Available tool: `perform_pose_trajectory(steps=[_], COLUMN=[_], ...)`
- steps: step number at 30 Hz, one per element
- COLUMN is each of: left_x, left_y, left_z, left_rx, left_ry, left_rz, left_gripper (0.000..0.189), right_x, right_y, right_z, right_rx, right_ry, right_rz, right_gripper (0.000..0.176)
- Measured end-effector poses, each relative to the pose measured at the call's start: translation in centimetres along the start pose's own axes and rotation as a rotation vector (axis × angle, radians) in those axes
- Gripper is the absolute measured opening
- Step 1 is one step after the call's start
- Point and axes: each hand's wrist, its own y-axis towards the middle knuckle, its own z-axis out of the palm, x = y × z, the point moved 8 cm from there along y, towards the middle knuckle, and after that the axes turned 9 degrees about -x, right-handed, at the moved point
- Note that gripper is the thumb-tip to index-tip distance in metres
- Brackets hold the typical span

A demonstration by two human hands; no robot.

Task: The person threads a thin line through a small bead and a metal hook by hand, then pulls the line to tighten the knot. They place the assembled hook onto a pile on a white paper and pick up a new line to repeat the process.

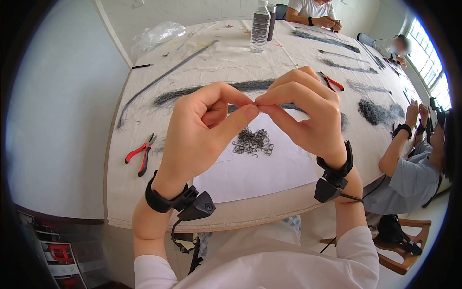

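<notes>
My left hand (207, 130) and my right hand (305, 113) meet fingertip to fingertip above a white sheet (255, 180). Each pinches thumb against index finger on something small and dark, too tiny to make out. Below them on the sheet lies a pile of small dark curled pieces (253, 142). Behind my hands, long bundles of dark strands (183, 95) stretch across the cloth, partly covered by my fingers. Red-handled pliers (142, 153) lie left of my left hand, and another pair of pliers (332, 82) lies beyond my right hand.
A water bottle (260, 26) and dark flask (271, 24) stand at the back near a plastic bag (159, 36). A dark pen (142, 66) lies at the left edge. One person (315, 12) sits opposite; others are at the right beside more strand bundles (378, 111).
</notes>
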Motion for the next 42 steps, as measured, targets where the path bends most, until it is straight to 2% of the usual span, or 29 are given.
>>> perform_pose_trajectory(steps=[3, 6, 8, 11, 18, 20, 31, 34, 36, 37, 39, 40, 42], left_x=[-0.4, -0.6, -0.6, -0.5, -0.5, -0.2, 0.1, -0.2, -0.7, -1.0, -1.3, -1.6, -2.0], left_y=[-0.1, 0.0, -0.2, -0.4, -0.4, -0.2, 0.0, -0.1, -0.2, -0.4, -0.8, -0.9, -1.0], left_z=[0.2, 0.2, 0.5, 0.7, 0.5, 0.4, -0.1, -0.1, -0.1, -0.2, -0.2, -0.2, -0.3], left_rx=[0.021, -0.022, -0.002, 0.03, -0.001, -0.013, -0.065, -0.081, -0.098, -0.125, -0.146, -0.15, -0.153], left_ry=[0.079, -0.048, -0.194, -0.198, -0.132, -0.053, -0.033, -0.05, -0.058, -0.105, -0.151, -0.165, -0.179], left_rz=[0.037, 0.075, -0.028, -0.025, -0.018, 0.048, 0.011, 0.052, 0.087, 0.086, 0.084, 0.114, 0.144], left_gripper=[0.014, 0.011, 0.013, 0.015, 0.012, 0.01, 0.009, 0.008, 0.008, 0.007, 0.006, 0.005, 0.005], right_x=[0.0, 0.1, 0.2, 0.1, 0.7, 0.7, 0.5, -0.3, -2.0, -1.9, -2.0, -1.5, 0.5], right_y=[0.0, 0.0, 0.1, 0.1, 0.0, -0.1, 0.3, -0.1, -0.2, -0.3, -1.7, -2.5, -3.6], right_z=[-0.1, -0.3, -0.4, -0.5, -0.4, -0.3, -0.8, -0.5, 0.1, 0.5, 3.6, 4.8, 6.9], right_rx=[-0.005, -0.026, -0.038, -0.052, -0.072, -0.067, -0.036, 0.008, 0.009, 0.008, 0.154, 0.149, 0.177], right_ry=[0.006, 0.0, 0.01, 0.009, -0.05, -0.057, -0.026, 0.095, 0.382, 0.38, 0.741, 0.74, 0.898], right_rz=[-0.008, -0.007, 0.001, 0.002, -0.089, -0.096, -0.088, -0.021, 0.223, 0.223, 0.49, 0.492, 0.403], right_gripper=[0.019, 0.02, 0.021, 0.022, 0.021, 0.021, 0.022, 0.028, 0.042, 0.042, 0.051, 0.051, 0.037])
